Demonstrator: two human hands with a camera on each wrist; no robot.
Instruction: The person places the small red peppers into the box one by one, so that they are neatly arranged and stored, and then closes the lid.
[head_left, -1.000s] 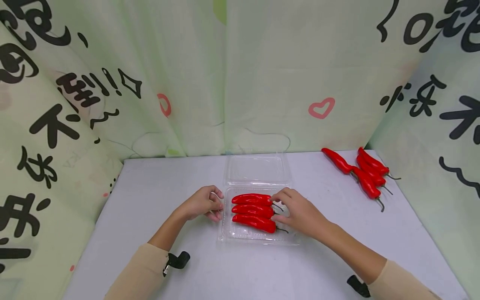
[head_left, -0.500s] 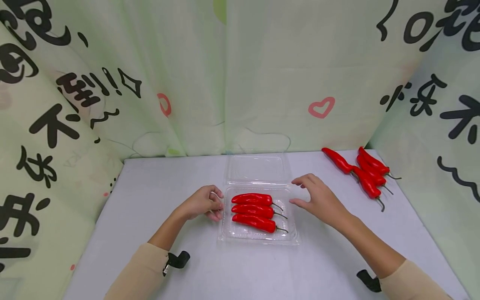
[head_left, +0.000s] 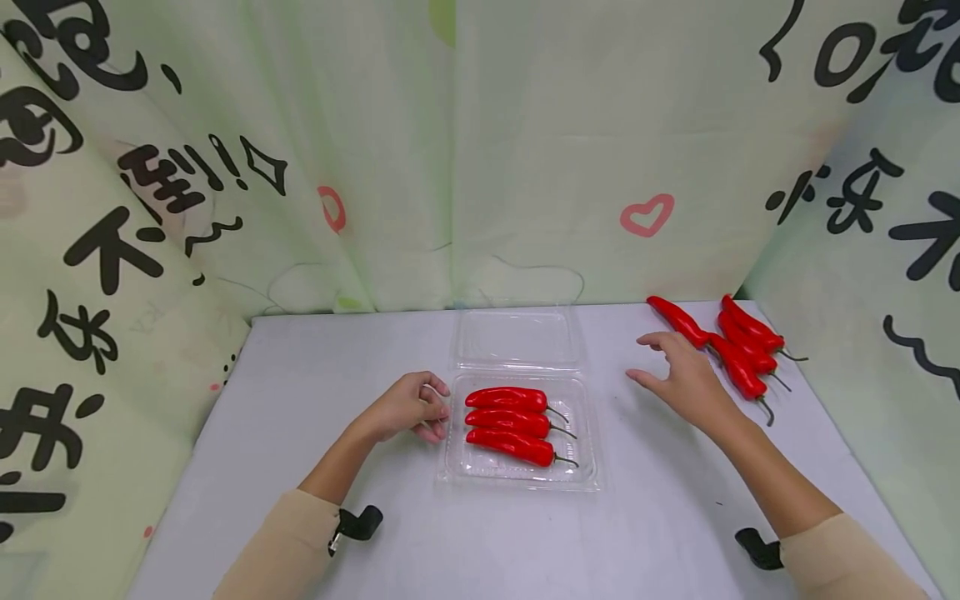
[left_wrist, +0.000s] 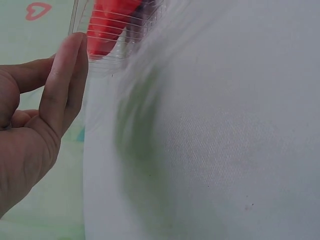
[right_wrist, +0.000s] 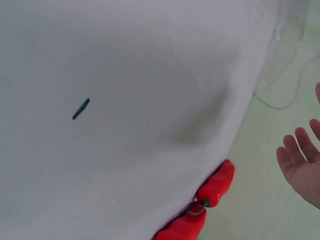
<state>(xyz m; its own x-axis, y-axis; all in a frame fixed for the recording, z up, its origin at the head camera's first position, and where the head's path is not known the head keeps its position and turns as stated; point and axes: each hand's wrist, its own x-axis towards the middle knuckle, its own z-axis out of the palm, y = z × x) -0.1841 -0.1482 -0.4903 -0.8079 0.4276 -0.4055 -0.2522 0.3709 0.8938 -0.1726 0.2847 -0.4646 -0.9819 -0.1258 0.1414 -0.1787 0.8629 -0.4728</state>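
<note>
A clear plastic clamshell box (head_left: 517, 478) lies opened out on the white table, its lid (head_left: 517, 337) folded back to the far side. Three red chili peppers (head_left: 508, 422) with green stems lie side by side in its tray. My left hand (head_left: 411, 407) is at the box's left edge; in the left wrist view its nearly straight fingers (left_wrist: 59, 85) touch or almost touch the ridged wall. Above the table, my right hand (head_left: 688, 385) is spread with nothing in it, just left of several loose red chili peppers (head_left: 738, 367) at the back right corner.
A pale green curtain (head_left: 525, 167) with black lettering and a pink heart (head_left: 647, 215) encloses the table (head_left: 315, 350) at the back and sides. A small dark green scrap (right_wrist: 81, 109) lies on the table in the right wrist view.
My right hand has left the stem end of the peppers in the box and moved right toward the loose peppers. The left hand and the box have stayed in place.
</note>
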